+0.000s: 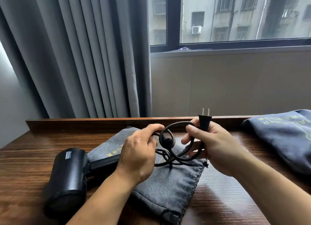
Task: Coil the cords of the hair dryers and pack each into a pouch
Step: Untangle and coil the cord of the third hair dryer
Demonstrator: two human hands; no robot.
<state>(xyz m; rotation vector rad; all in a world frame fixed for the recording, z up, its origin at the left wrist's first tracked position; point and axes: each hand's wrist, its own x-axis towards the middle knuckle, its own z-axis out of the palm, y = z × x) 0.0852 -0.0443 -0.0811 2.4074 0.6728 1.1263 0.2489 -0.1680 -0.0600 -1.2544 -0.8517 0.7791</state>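
Fingers of the right hand point(213, 143) close around the two-prong plug point(204, 122) and cord point(170, 140) loops; left hand point(139, 150) fingers pinch the same black cord, held over a grey drawstring pouch point(170, 181). Count: one black hair dryer point(67, 176), lying on its side at the left, handle on the pouch; two pouches, the second point(284, 137) at far right with yellow print, partly readable "AI…ER". Dryer label unreadable. Surface: dark wood-grain table point(223, 201). Grey curtain point(75, 56) and window point(235, 17) behind.
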